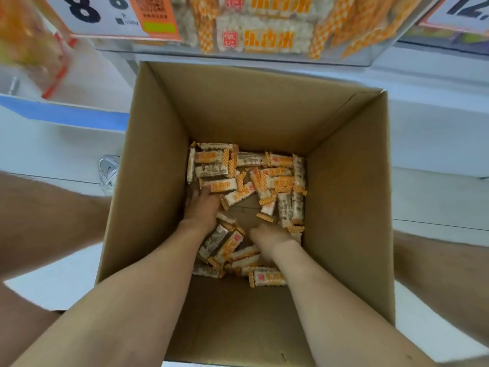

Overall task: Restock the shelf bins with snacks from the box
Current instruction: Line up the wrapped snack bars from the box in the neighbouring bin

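Note:
A deep open cardboard box [164, 144] stands in front of me. Its bottom holds several small white-and-orange snack bars [277, 181] lying loose. Both my arms reach down into it. My left hand [201, 205] lies on the bars at the left side, its fingers reaching under an orange-labelled bar. My right hand [267, 238] is lower and to the right, fingers curled down among the bars; what they hold is hidden. Above the box a clear shelf bin [370, 53] is filled with the same snack bars [267, 39].
A price sign with a large 8 [84, 11] hangs at the top left beside an orange tag. Another bin of yellow packets [29, 46] is at the far left. A white shoe [108, 170] rests on the pale floor left of the box.

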Available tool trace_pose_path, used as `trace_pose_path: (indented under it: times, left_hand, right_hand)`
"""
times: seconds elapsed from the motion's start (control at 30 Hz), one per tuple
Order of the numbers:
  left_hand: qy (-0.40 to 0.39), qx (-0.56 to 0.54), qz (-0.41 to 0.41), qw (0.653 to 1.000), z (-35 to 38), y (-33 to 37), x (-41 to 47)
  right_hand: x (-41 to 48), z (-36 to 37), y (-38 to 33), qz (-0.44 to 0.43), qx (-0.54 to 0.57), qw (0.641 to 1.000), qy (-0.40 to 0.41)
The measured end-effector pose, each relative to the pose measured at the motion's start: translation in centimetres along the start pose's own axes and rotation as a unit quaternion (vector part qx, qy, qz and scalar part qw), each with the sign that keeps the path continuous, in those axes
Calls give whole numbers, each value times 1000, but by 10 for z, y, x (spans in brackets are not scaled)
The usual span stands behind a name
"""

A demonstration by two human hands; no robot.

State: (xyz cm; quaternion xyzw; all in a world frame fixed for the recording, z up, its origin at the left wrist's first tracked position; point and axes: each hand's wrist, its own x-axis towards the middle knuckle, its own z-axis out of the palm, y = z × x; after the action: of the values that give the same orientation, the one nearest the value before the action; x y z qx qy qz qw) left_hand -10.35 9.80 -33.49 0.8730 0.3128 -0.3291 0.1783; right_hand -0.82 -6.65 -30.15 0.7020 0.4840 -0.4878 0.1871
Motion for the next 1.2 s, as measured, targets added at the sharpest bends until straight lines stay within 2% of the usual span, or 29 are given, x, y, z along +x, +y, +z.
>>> trace_pose_path:
  times: [0.07,0.13,0.33,0.43,0.53,0.6,0.67,0.7,0.77,0.83,1.0,1.1,1.2]
  left_hand:
    - [6,7,1,1000,3,1,-1]
    - [3,-18,4,1000,2,3,-3]
    - [-7,-239,-7,971,-15,-3,-9]
    - [-14,-287,-12,958,-39,0,-23]
    - [-15,-349,0,937,-72,6,-42]
    - [-29,-433,5,901,-95,11,-58]
    - [-46,-531,24,846,-120,17,-77]
    - [-51,-572,44,817,-133,22,-88]
    - [-56,-642,83,760,-156,33,-112]
    - [-32,-672,101,733,-173,46,-137]
    - [45,-662,127,737,-188,57,-180]
    - [97,-620,150,764,-204,60,-203]
    - [195,-509,211,811,-231,62,-229]
  right_hand:
    - [-3,-1,3,3,33,999,-7]
    - [-5,-3,12,29,113,993,1]
    - [-31,-32,35,100,301,946,70]
    - [-55,-47,33,102,404,892,175]
    - [-83,-66,23,107,485,815,297]
    - [-98,-75,20,117,521,754,383]
    - [-114,-81,16,105,531,709,452]
    - [-123,-83,14,88,521,704,475]
    - [-140,-86,7,37,486,720,494]
    - [-156,-90,-4,-17,456,738,497]
    - [-195,-97,-42,-61,415,732,537]
    - [-220,-103,-60,-94,384,712,581]
    - [-251,-118,-63,-88,336,667,660]
